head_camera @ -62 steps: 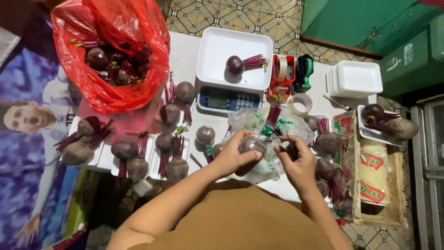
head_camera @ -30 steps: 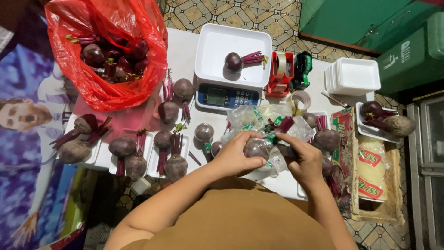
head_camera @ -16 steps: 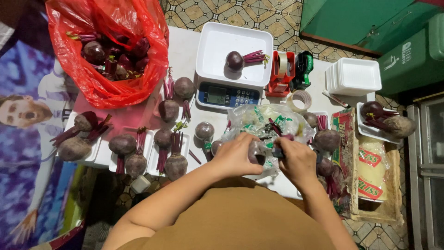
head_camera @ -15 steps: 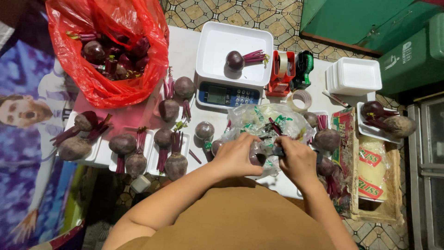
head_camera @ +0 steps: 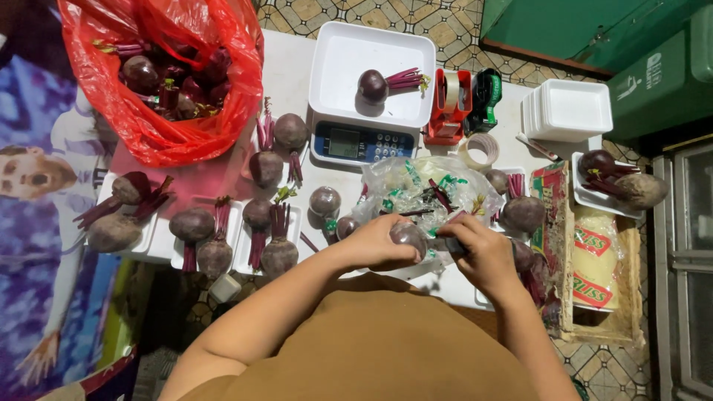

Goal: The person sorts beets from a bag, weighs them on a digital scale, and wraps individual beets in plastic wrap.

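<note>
The left hand (head_camera: 375, 245) is closed around a dark round beetroot (head_camera: 408, 236), holding it above the near edge of the white tabletop (head_camera: 286, 70), just in front of a crumpled clear plastic bag (head_camera: 423, 189). The right hand (head_camera: 483, 252) touches the beetroot's right side, fingers curled on something small that I cannot identify. Behind the bag stands a white scale (head_camera: 349, 141) with one beetroot in its tray.
</note>
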